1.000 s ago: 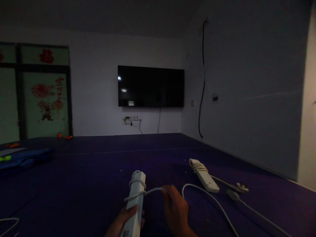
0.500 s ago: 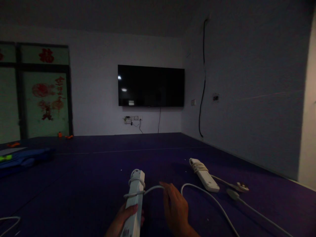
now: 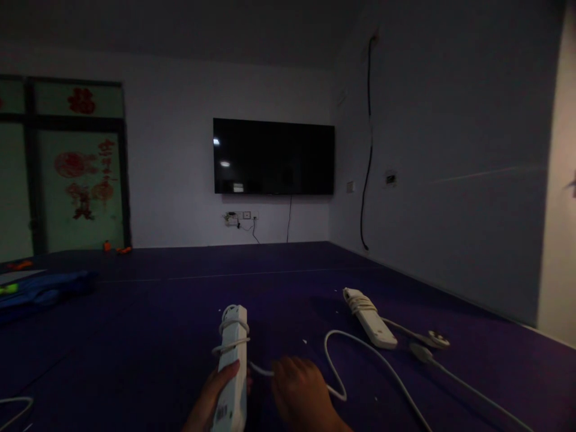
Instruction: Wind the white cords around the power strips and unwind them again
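A white power strip [image 3: 233,375] stands tilted up in my left hand [image 3: 216,387], the thumb across its face and the fingers behind it. Loops of its white cord wrap around the upper end. To the right, my right hand [image 3: 301,390] is closed around the power cord [image 3: 262,371], a short way from the strip. Past that hand the cord bends and curves over the purple surface to the lower right. The fingertips of my right hand are hidden from view.
Another power strip [image 3: 371,319], with cord wound around its end, lies at right by its plug [image 3: 437,339]. A second plug end [image 3: 422,353] lies close by. Blue cloth [image 3: 54,289] is at left. A television [image 3: 273,157] hangs on the far wall.
My right hand has gone from loosely bent fingers to a closed grip on the cord and moved down and left. The strip in my left hand has shifted slightly left.
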Demonstrator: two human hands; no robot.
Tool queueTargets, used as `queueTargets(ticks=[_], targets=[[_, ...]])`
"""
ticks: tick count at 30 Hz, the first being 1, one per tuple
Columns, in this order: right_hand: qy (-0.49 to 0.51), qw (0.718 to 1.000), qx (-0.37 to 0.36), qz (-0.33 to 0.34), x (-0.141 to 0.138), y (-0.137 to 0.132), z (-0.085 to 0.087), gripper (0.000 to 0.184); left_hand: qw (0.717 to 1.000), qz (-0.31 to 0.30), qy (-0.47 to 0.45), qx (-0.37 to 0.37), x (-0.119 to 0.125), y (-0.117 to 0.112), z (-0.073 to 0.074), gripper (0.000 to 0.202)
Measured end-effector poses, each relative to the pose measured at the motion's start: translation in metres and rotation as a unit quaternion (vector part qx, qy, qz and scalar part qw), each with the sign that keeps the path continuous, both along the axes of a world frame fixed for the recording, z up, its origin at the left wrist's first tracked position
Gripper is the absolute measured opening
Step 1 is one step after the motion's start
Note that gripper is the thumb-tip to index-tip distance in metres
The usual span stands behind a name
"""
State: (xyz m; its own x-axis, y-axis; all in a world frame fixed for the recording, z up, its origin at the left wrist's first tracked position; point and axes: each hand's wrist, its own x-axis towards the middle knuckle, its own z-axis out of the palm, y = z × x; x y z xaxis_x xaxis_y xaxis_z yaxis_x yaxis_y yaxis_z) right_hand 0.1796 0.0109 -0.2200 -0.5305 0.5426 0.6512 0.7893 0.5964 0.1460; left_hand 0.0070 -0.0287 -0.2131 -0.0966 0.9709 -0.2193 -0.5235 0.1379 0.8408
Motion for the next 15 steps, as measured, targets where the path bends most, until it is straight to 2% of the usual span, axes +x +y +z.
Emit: queueTargets(ticks=[3,6,11,15], targets=[[-0.076,0.989,-0.124,-0.019,-0.006,-0.006,0.005,0.011,0.999,-0.007,0.028,0.026,0.000,0.001,0.000,0.041],[-0.091,0.981,-0.171,-0.017,-0.010,-0.009,0.010,0.014,0.997,-0.052,0.041,0.043,-0.001,0.003,-0.002,0.042],[-0.097,0.989,-0.097,0.054,-0.009,0.000,0.000,0.017,0.995,-0.087,0.031,0.041,-0.005,0.001,-0.007,0.041],[-0.087,0.987,-0.052,0.122,-0.011,0.006,-0.010,0.039,0.995,-0.098,0.002,0.020,-0.006,-0.006,-0.005,0.039]])
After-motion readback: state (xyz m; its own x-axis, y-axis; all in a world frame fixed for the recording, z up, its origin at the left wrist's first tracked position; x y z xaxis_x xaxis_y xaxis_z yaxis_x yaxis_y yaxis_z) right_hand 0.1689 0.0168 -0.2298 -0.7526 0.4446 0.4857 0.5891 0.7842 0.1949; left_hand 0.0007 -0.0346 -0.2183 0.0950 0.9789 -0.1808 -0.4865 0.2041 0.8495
